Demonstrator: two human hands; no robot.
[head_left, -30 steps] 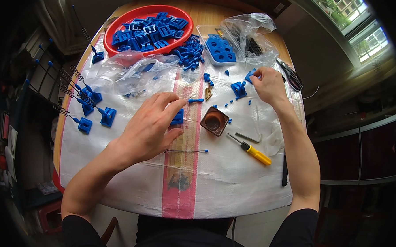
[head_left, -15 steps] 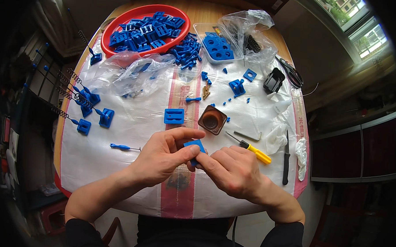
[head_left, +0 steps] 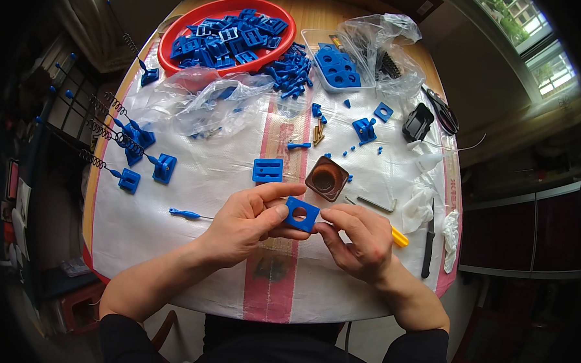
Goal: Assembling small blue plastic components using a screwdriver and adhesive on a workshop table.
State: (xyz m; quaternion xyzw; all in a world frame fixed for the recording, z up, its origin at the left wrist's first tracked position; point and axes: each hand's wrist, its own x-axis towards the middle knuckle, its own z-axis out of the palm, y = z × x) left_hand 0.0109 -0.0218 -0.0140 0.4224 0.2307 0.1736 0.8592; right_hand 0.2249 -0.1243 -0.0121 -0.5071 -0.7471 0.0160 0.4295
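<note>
A square blue plate [head_left: 311,216] with a round hole through it is pinched between the thumb and fingers of my left hand [head_left: 243,221]. It is tilted so its flat face shows. The curled thumb and forefinger of my right hand [head_left: 362,243] grip at the plate's right edge. Just beyond the hands sit a blue slotted block [head_left: 267,170] and a brown square cup [head_left: 327,178]. A yellow-handled screwdriver [head_left: 399,237] lies partly hidden behind my right hand. To the left of my left hand rests a blue stick with a thin wire [head_left: 185,213].
A red basin [head_left: 172,68] heaped with blue parts stands at the back, beside loose blue pieces [head_left: 289,71] and a clear box [head_left: 343,88]. Blue blocks with springs [head_left: 164,168] line the left. A knife [head_left: 428,252], hex key [head_left: 376,203] and scissors [head_left: 444,113] lie right.
The blue plate has turned so its holed face shows. My right hand has shifted from over the plate to its right edge. The whole view has moved slightly.
</note>
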